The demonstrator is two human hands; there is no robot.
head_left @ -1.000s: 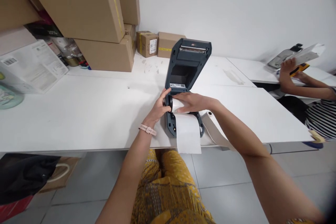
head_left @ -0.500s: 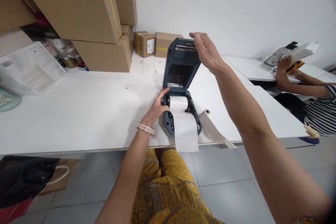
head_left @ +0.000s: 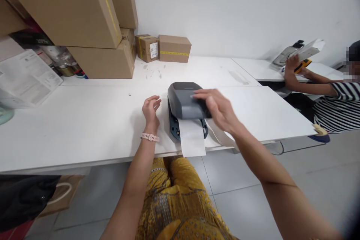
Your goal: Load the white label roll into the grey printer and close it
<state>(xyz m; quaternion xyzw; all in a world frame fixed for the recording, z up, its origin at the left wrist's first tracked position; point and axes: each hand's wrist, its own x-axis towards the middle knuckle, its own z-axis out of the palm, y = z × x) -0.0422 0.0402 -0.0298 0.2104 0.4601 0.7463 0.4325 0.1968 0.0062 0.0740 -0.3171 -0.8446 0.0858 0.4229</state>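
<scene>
A dark grey-blue label printer sits near the front edge of the white table, its lid partly lowered and slightly blurred. My right hand is on the lid's right side, with fingers across its top. From under the lid a strip of white label paper comes out and hangs over the table edge. Left of the printer, my left hand is raised with loosely curled fingers and holds nothing. The paper roll inside is hidden by the lid. A loose paper strip lies right of the printer, partly behind my right wrist.
Large cardboard boxes are stacked at the back left. Two smaller boxes, one a plain carton, stand against the wall. At the right, another person in a striped sleeve holds a white box and a yellow-black device.
My right hand has swung the printer's lid down from upright, covering the paper roll. My left hand has let go of the printer's left side and moved away to the left.
</scene>
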